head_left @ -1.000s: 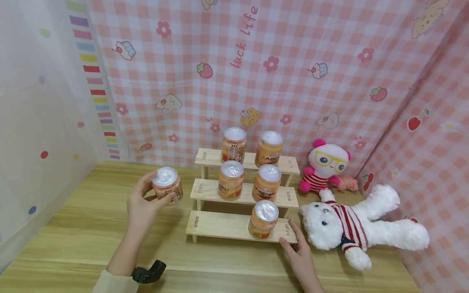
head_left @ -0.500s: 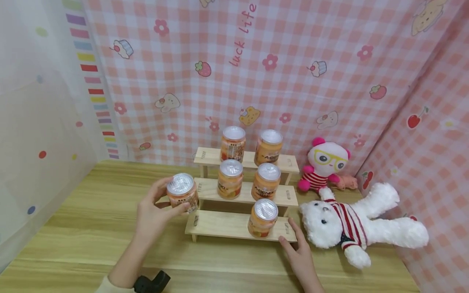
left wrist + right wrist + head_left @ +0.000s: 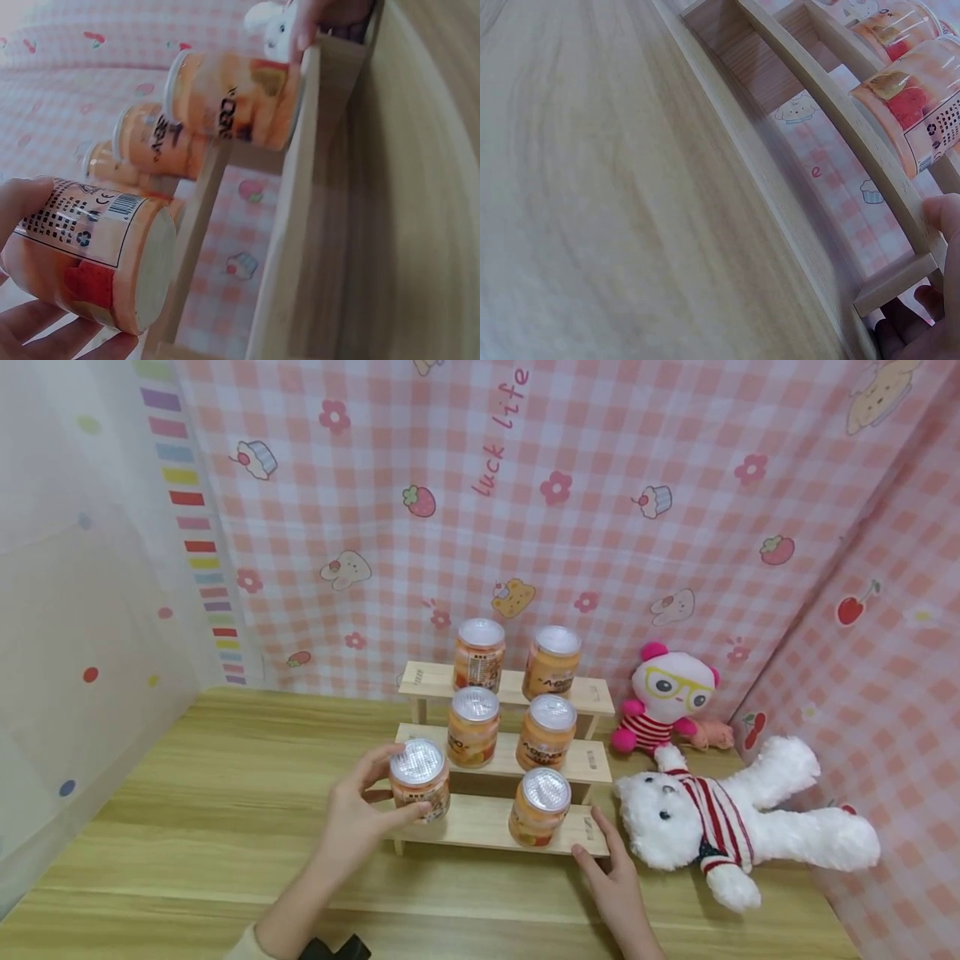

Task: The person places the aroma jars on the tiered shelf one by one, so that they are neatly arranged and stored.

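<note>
My left hand grips an orange fruit can with a silver lid, thumb on one side and fingers on the other. It is over the left end of the lowest step of a three-tier wooden display shelf. In the left wrist view, the held can's pale base shows, clear of the step. Another fruit can stands to the right on that step. Down at the shelf's right end, my right hand holds the lowest board; in the right wrist view its thumb lies against the board and fingers curl below.
Two matching cans stand on the middle step and two more cans on the top one. To the right lie a white plush bear and a seated pink-and-white panda doll. A checked curtain hangs behind the wooden table.
My left hand has carried the can rightward and somewhat nearer, from beside the shelf to over the lowest step's left end. My right hand keeps its place at the shelf's end.
</note>
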